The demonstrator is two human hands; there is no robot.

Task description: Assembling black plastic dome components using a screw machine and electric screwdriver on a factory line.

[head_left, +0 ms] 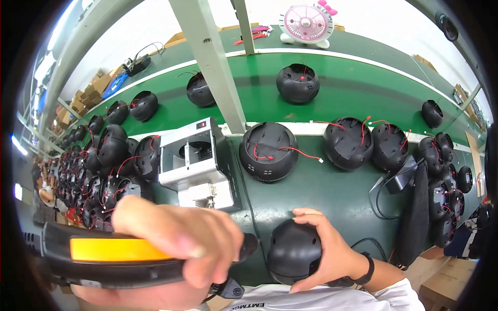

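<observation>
My left hand [179,243] grips a black power screwdriver [104,254] with a yellow-orange panel, held sideways close to the camera at the lower left. Its tip [249,244] ends just left of a black dome-shaped housing [293,251]. My right hand [332,249] is wrapped around that housing from the right, holding it on the dark green bench [321,197] near my body. A black band sits on my right wrist.
A grey box-shaped fixture [194,163] stands mid-bench. Black housings with red wires [268,150] [348,142] sit beyond it; many more are piled at left [104,171] and right [446,186]. A green conveyor [332,88] carries others, a pink fan [307,25] behind. A metal post [212,62] rises centre.
</observation>
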